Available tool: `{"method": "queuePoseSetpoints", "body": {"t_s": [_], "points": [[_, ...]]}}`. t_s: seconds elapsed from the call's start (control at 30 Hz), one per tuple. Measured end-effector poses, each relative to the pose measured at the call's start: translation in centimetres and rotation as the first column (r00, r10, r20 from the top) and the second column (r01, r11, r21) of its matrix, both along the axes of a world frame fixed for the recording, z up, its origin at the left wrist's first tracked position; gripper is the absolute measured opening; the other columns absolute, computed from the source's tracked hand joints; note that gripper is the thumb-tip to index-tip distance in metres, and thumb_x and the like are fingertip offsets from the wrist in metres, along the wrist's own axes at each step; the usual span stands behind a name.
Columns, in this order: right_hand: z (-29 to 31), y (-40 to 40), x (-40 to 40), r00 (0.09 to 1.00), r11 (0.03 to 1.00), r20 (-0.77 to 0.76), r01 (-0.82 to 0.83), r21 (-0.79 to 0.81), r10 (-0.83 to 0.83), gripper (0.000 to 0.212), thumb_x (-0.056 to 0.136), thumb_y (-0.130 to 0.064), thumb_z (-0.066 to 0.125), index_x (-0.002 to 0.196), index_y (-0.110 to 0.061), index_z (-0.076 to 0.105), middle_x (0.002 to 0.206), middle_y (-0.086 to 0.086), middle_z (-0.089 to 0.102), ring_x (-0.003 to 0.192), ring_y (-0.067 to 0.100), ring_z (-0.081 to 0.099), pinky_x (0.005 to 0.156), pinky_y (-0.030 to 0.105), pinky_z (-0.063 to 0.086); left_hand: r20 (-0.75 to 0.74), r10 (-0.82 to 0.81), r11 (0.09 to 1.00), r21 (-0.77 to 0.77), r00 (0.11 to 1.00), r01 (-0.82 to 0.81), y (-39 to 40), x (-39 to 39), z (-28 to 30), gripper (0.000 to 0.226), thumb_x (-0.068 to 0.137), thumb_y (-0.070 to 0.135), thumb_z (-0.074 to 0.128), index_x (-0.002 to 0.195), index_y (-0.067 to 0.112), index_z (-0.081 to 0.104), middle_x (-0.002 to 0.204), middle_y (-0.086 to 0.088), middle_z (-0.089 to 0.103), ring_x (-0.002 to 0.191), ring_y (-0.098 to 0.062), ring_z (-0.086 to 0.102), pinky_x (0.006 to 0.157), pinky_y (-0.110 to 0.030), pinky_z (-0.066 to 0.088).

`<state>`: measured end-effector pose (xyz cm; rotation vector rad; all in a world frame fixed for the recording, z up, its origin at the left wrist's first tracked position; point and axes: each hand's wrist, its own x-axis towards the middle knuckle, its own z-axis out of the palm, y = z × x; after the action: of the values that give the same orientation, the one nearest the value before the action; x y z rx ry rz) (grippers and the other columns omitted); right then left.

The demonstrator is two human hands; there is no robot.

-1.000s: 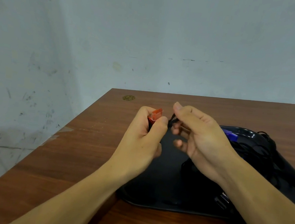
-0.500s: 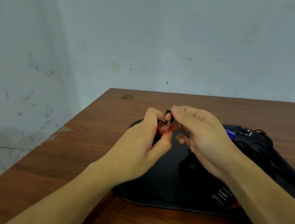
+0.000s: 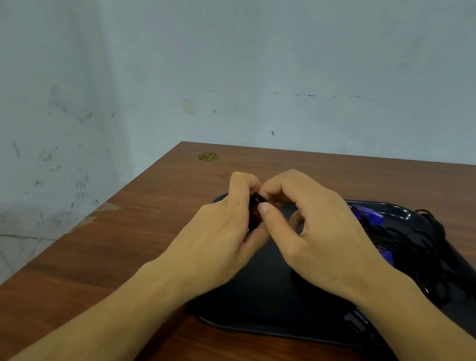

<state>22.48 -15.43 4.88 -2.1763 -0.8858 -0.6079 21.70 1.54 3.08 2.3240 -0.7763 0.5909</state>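
Grips a small red part [image 3: 256, 216] in the left hand [image 3: 216, 238], fingers curled round it, just above the left end of a black tray [image 3: 259, 302]. Pinches the dark upper end of the same part between thumb and forefinger of the right hand [image 3: 323, 241], with the remaining fingers curled loosely underneath. Meets knuckle to knuckle, so only a sliver of red and a dark tip show in the gap. Too covered to tell the shape, or whether one piece or two pressed together.

Hides much of the tray behind both wrists and forearms. Behind the right hand, partly masked: blue pieces [image 3: 369, 214] and a tangle of black cords [image 3: 423, 246] spilling over the tray's far right rim, dark on dark and hard to separate. Near the right forearm, half tucked under it: a black connector [image 3: 356, 321], blurred. Cut off by the right edge of the view: the rest of the tray and cords.

Under everything, a brown wooden table [image 3: 128, 256], its near left corner cropped. Far back on it, a round gold mark [image 3: 208, 156], too small to read. On the left edge, strips of clear tape [image 3: 110, 207]. Beyond, a scuffed pale wall [image 3: 249, 44].
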Motion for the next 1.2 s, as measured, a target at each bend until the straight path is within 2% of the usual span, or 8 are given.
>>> {"method": "queuePoseSetpoints", "body": {"t_s": [0.2, 0.4, 0.5, 0.57, 0.67, 0.87, 1.03, 1.2], "points": [[-0.2, -0.4, 0.4, 0.995, 0.997, 0.096, -0.014, -0.079, 0.022, 0.019, 0.094, -0.024, 0.064, 0.112, -0.025, 0.060, 0.102, -0.019, 0.053, 0.088, -0.001, 0.054, 0.071, 0.009, 0.041, 0.018, 0.004, 0.999, -0.039, 1.000, -0.003, -0.1, 0.1, -0.1, 0.029, 0.093, 0.036, 0.049, 0.112, 0.030, 0.028, 0.086, 0.013, 0.061, 0.066, -0.003, 0.063, 0.051, -0.015, 0.043], [0.0, -1.4, 0.9, 0.999, 0.999, 0.030, -0.033, 0.021, 0.033, 0.015, 0.093, -0.023, 0.064, 0.107, -0.028, 0.061, 0.097, -0.019, 0.058, 0.090, 0.005, 0.059, 0.070, 0.016, 0.046, -0.158, -0.225, 0.953, -0.241, 0.961, 0.184, -0.1, -0.4, 0.7, 0.029, 0.100, 0.015, 0.057, 0.123, 0.014, 0.040, 0.105, 0.003, 0.065, 0.095, -0.023, 0.067, 0.078, -0.046, 0.054], [0.2, -1.8, 0.9, 0.983, 0.980, -0.110, -0.132, 0.150, 0.149, 0.011, 0.091, -0.019, 0.068, 0.097, -0.027, 0.063, 0.091, -0.011, 0.062, 0.084, 0.016, 0.062, 0.064, 0.033, 0.054, -0.205, -0.297, 0.921, -0.320, 0.933, 0.223, 0.0, -0.4, 0.8, 0.026, 0.099, 0.013, 0.059, 0.120, 0.013, 0.043, 0.101, 0.002, 0.065, 0.085, -0.012, 0.067, 0.069, -0.028, 0.053], [0.3, -2.0, 1.1, 0.945, 0.945, -0.206, -0.194, 0.265, 0.252, 0.010, 0.087, -0.018, 0.072, 0.092, -0.024, 0.066, 0.088, -0.007, 0.066, 0.082, 0.016, 0.065, 0.069, 0.040, 0.057, -0.250, -0.345, 0.892, -0.388, 0.905, 0.233, 0.0, -0.3, 0.7, 0.024, 0.098, 0.015, 0.060, 0.115, 0.013, 0.043, 0.089, 0.000, 0.060, 0.059, -0.002, 0.056, 0.053, -0.019, 0.044], [0.2, -2.3, 1.4, 0.890, 0.891, -0.279, -0.239, 0.386, 0.360, 0.015, 0.081, -0.026, 0.074, 0.093, -0.018, 0.071, 0.090, 0.010, 0.069, 0.082, 0.031, 0.066, 0.078, 0.043, 0.058, -0.294, -0.396, 0.855, -0.463, 0.870, 0.233, 0.1, 0.0, 0.6, 0.028, 0.095, 0.022, 0.063, 0.111, 0.015, 0.041, 0.083, -0.010, 0.055, 0.047, -0.010, 0.042, 0.046, -0.024, 0.036], [0.2, -2.6, 1.6, 0.720, 0.800, -0.446, -0.255, 0.543, 0.532, 0.021, 0.086, -0.031, 0.066, 0.100, -0.016, 0.074, 0.102, 0.014, 0.071, 0.099, 0.036, 0.067, 0.085, 0.041, 0.056, -0.300, -0.411, 0.853, -0.459, 0.861, 0.247, 0.3, 0.0, 0.5, 0.031, 0.094, 0.025, 0.065, 0.106, 0.018, 0.037, 0.069, -0.004, 0.052, 0.042, -0.008, 0.040, 0.044, -0.020, 0.034], [0.6, -2.8, 1.5, 0.566, 0.740, -0.539, -0.205, 0.641, 0.624, 0.020, 0.077, -0.026, 0.073, 0.094, -0.016, 0.075, 0.099, 0.011, 0.071, 0.096, 0.026, 0.065, 0.084, 0.033, 0.057, -0.268, -0.390, 0.877, -0.399, 0.881, 0.267, 0.0, -0.3, 0.5, 0.029, 0.095, 0.024, 0.063, 0.104, 0.015, 0.037, 0.067, 0.006, 0.050, 0.046, -0.004, 0.046, 0.044, -0.018, 0.037], [0.7, -3.0, 1.5, 0.491, 0.714, -0.563, -0.193, 0.673, 0.664, 0.022, 0.074, -0.024, 0.076, 0.094, -0.015, 0.076, 0.097, 0.010, 0.071, 0.092, 0.024, 0.065, 0.085, 0.032, 0.056, -0.258, -0.413, 0.878, -0.369, 0.874, 0.305, -0.1, -0.6, 0.7, 0.027, 0.098, 0.020, 0.061, 0.107, 0.013, 0.036, 0.076, -0.001, 0.057, 0.048, -0.001, 0.049, 0.047, -0.012, 0.038]]}}
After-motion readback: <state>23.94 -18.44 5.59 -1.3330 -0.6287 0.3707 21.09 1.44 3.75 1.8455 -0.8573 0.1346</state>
